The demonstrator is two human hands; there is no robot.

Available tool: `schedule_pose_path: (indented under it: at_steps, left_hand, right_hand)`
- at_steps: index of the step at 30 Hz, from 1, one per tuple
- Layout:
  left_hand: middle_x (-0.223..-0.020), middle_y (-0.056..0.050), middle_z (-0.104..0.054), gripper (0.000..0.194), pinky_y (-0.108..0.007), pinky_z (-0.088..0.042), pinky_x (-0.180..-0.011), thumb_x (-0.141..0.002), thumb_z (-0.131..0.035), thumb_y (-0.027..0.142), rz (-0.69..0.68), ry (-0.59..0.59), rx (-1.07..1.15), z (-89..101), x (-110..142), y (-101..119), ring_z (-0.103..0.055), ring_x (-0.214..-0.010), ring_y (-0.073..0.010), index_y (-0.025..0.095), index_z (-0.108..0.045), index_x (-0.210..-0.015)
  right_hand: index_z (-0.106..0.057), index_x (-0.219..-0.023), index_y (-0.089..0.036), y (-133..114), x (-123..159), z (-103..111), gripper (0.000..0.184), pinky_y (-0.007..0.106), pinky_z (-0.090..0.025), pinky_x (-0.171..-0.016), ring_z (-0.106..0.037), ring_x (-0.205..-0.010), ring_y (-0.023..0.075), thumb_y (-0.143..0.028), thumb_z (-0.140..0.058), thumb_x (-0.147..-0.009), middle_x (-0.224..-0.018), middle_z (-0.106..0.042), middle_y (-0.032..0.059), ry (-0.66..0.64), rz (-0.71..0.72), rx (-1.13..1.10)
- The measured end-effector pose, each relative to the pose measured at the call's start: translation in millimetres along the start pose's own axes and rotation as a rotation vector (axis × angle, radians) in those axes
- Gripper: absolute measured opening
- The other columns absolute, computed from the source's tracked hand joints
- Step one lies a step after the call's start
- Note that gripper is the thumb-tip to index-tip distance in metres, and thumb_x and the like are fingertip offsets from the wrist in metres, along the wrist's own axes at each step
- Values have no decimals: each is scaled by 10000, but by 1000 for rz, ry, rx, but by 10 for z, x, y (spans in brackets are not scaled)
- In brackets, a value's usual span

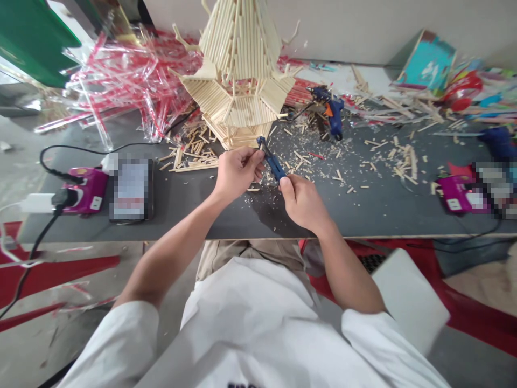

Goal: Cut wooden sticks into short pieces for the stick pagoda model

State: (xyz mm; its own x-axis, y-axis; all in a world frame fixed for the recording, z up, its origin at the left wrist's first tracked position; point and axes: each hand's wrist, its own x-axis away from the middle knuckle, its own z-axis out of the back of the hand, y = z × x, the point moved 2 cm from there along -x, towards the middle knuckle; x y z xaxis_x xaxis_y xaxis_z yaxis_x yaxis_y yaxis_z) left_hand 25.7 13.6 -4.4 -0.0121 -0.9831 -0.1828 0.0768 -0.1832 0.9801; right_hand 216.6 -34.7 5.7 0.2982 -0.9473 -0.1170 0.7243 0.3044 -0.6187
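Note:
My right hand [302, 202] is closed around a slim blue-handled tool [275, 166], its metal part slanting up and left. Whether it is a cutter or a knife, I cannot make out. Close to the tool's tip, my left hand [240, 170] is closed in a pinch; what its fingers hold is too small and hidden to name. Right behind both hands stands a tiered model building [242, 48] made of pale thin wooden sticks, with slanted roof panels and curved corner pieces. Short stick offcuts [299, 159] and crumbs lie around my hands on the dark table [181, 202].
Crumpled clear-and-red plastic wrappers [121, 86] heap up at the back left. A blue glue gun [334, 116] lies right of the model. A phone [131, 188] and a purple power socket [86, 188] with cables are at left; another purple socket [460, 193] is at right.

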Motion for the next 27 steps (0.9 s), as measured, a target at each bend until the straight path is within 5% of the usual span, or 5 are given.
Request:
schedule_pose_path:
  at_steps: [27]
  left_hand:
    - [-630, -10, -709, 434, -213, -568, -473, -958, -721, 585, -16, 15, 40, -7, 22, 33, -651, -476, -106, 182, -699, -800]
  right_hand:
    - [-615, -966, -178, 32, 41, -138, 653, 378, -299, -643, -605, -709, 274, -599, -138, -1113, -878, -724, 188, 123, -83, 254]
